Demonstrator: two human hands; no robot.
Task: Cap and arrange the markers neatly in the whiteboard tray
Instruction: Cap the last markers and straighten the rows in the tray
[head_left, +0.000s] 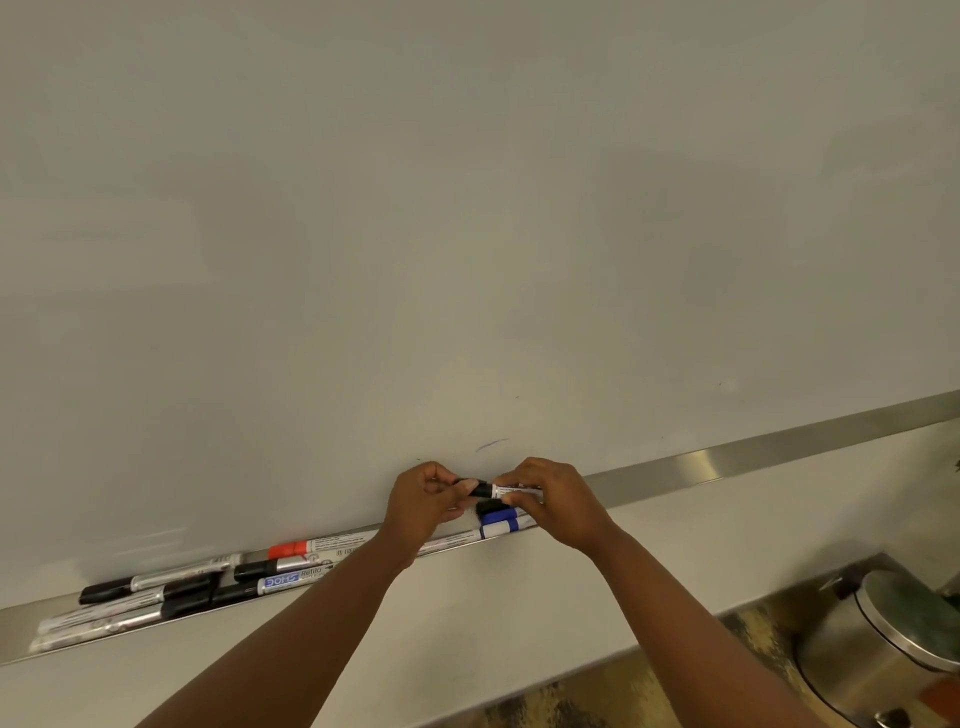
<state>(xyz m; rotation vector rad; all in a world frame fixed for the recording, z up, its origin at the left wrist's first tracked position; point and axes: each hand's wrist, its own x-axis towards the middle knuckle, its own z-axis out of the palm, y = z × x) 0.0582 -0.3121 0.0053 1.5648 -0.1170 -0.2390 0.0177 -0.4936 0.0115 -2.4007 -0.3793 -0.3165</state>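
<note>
Just above the metal whiteboard tray (727, 460), both hands hold one black marker (511, 490). My right hand (558, 504) grips its white barrel. My left hand (428, 501) pinches the black cap end (480, 487); whether the cap is fully seated is hidden by my fingers. Below the hands, a blue-capped marker (498, 529) and another blue cap (496, 516) lie in the tray. Further left in the tray lie a red-capped marker (311, 547) and several black-capped markers (156, 597), some overlapping.
The whiteboard (467, 208) fills the upper view, with a faint blue stroke (491, 444) above the hands. A steel pedal bin (883, 639) stands on the patterned floor at the lower right. The tray's right stretch holds no markers.
</note>
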